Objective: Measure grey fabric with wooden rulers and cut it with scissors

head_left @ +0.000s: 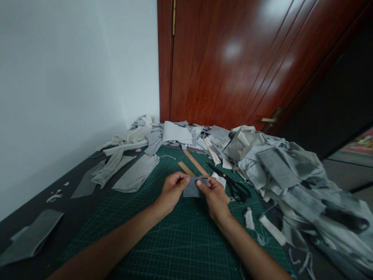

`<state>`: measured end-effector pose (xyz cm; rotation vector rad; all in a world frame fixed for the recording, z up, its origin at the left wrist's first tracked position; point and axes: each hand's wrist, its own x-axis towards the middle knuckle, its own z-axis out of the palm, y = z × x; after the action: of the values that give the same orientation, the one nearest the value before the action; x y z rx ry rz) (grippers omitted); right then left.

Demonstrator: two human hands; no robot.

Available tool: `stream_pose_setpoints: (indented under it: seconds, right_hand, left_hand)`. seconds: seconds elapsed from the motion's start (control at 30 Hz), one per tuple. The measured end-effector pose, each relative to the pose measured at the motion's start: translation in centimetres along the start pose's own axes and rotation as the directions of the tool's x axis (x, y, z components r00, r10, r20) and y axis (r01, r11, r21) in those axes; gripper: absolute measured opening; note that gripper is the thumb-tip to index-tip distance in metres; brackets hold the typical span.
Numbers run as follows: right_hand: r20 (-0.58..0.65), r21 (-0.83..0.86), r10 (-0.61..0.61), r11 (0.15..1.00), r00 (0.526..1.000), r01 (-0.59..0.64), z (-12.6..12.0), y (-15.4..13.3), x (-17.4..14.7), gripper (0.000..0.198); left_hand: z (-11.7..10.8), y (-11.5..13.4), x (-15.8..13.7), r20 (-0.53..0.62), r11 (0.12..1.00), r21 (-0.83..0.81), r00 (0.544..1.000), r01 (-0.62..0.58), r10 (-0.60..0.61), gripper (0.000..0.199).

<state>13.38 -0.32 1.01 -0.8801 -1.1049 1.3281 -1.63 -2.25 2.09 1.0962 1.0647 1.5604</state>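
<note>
A small grey piece of fabric (192,189) hangs between my two hands above the green cutting mat (186,241). My left hand (174,188) pinches its upper left edge between thumb and fingers. At the upper right, my right hand (215,194) grips the same edge, its thumb lying over the front. The top edge looks folded or rolled, though the fingers partly cover it. Just right of my right hand, black scissors (237,189) lie on the mat. Beyond the hands are a wooden ruler (196,162) and a shorter wooden strip (185,168).
A large heap of grey and cream fabric (271,167) fills the right side. More scraps (177,133) line the back, before a wooden door (215,70). Grey pieces (136,173) lie left, with a folded cloth (33,235) near the front. A white wall (72,77) borders the left.
</note>
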Motion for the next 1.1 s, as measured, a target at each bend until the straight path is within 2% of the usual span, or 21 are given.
stream_pose_setpoints:
  seconds: [0.1, 0.2, 0.3, 0.37, 0.43, 0.5, 0.6, 0.63, 0.77, 0.83, 1.0, 1.1]
  right_hand:
    - [0.031, 0.009, -0.011, 1.000, 0.999, 0.011, 0.1, -0.3, 0.0, 0.026]
    - [0.052, -0.129, -0.121, 0.983, 0.991, 0.127, -0.2, -0.4, 0.0, 0.027]
    - [0.065, -0.338, -0.274, 0.899, 0.960, 0.279, -0.6, -0.4, 0.0, 0.028]
    - [0.058, -0.385, -0.313, 0.869, 0.948, 0.310, -0.6, -0.3, -0.1, 0.027]
    - [0.043, -0.316, -0.258, 0.913, 0.965, 0.258, -0.2, -0.2, -0.3, 0.027]
    - [0.056, -0.203, -0.121, 0.971, 0.991, 0.130, 0.2, -0.1, -0.5, 0.030]
    - [0.092, -0.092, 0.038, 0.995, 0.995, -0.030, 0.6, 0.1, -0.7, 0.034]
    - [0.089, -0.086, 0.037, 0.996, 0.995, -0.029, 0.6, 0.1, -0.6, 0.033]
    - [0.024, -0.170, -0.121, 0.978, 0.992, 0.124, -0.1, 0.1, 0.0, 0.026]
    - [-0.006, -0.195, -0.158, 0.969, 0.987, 0.154, -0.2, 0.1, 0.0, 0.026]
    - [0.017, -0.141, -0.098, 0.985, 0.995, 0.100, 0.5, 0.2, -0.7, 0.032]
    - [0.035, -0.175, -0.095, 0.979, 0.995, 0.100, 0.5, 0.5, -0.6, 0.029]
  left_hand:
    - [-0.2, -0.2, 0.2, -0.034, 0.995, 0.090, 0.999, -0.035, 0.038, 0.029]
    - [0.0, -0.5, 0.2, -0.087, 0.981, 0.177, 0.991, -0.084, 0.101, 0.028]
    - [0.4, -0.6, -0.2, -0.082, 0.989, 0.138, 0.994, -0.059, 0.071, 0.028]
    - [0.7, -0.5, -0.5, -0.075, 0.997, 0.080, 0.997, -0.022, 0.028, 0.030]
    - [0.8, -0.5, -0.7, -0.079, 0.999, 0.042, 0.997, -0.008, 0.011, 0.032]
    - [0.8, -0.5, -0.7, -0.090, 1.000, 0.019, 0.996, -0.017, 0.019, 0.033]
    - [0.6, -0.8, -0.6, -0.106, 0.999, 0.010, 0.994, -0.033, 0.034, 0.036]
    - [0.5, -0.9, -0.5, -0.109, 0.999, 0.009, 0.993, -0.032, 0.033, 0.037]
    - [0.5, -1.5, -0.4, -0.099, 1.000, -0.001, 0.995, -0.009, 0.009, 0.040]
    - [0.6, -1.6, -0.5, -0.116, 1.000, 0.004, 0.993, -0.015, 0.015, 0.040]
    - [0.7, -1.1, -0.8, -0.160, 1.000, -0.023, 0.987, -0.003, -0.001, 0.042]
    - [0.7, -0.8, -0.8, -0.156, 0.998, -0.068, 0.987, 0.016, -0.027, 0.044]
